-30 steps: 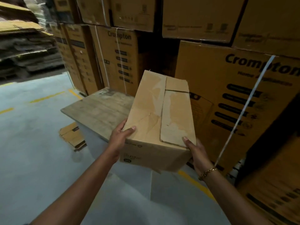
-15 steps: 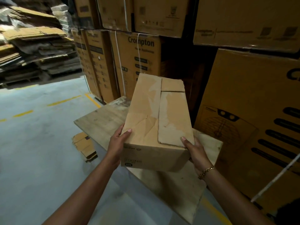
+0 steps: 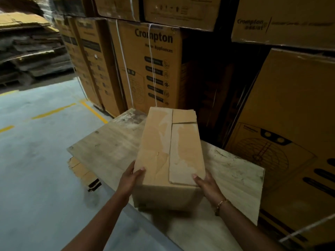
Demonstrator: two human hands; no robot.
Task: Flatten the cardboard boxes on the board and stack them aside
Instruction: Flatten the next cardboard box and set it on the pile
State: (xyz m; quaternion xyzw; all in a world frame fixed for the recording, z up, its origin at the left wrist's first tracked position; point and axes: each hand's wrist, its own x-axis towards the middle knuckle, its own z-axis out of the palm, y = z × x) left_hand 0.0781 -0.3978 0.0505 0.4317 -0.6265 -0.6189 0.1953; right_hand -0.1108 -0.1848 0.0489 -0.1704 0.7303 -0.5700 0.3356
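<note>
Stacked printed cartons (image 3: 152,66) walled off the far side, with the grey floor (image 3: 36,160) open to your left. In front of them lay the wooden board (image 3: 233,174), running from far left to near right. A flattened piece of cardboard (image 3: 81,171) sat on the floor just beside the board's left edge. You held the cardboard box (image 3: 168,156) over the board's middle, its flaps closed and its long axis pointing straight away from you toward the cartons. Whether its underside touched the board, I could not tell. Your left hand (image 3: 131,180) clasped the near left corner, fingers wrapped on the side, thumb on top. Your right hand (image 3: 208,183) gripped the near right corner the same way, a bracelet (image 3: 221,204) at the wrist. Both hands sat equally near, at the close end, so I judge the far end was yours to lower first.
</note>
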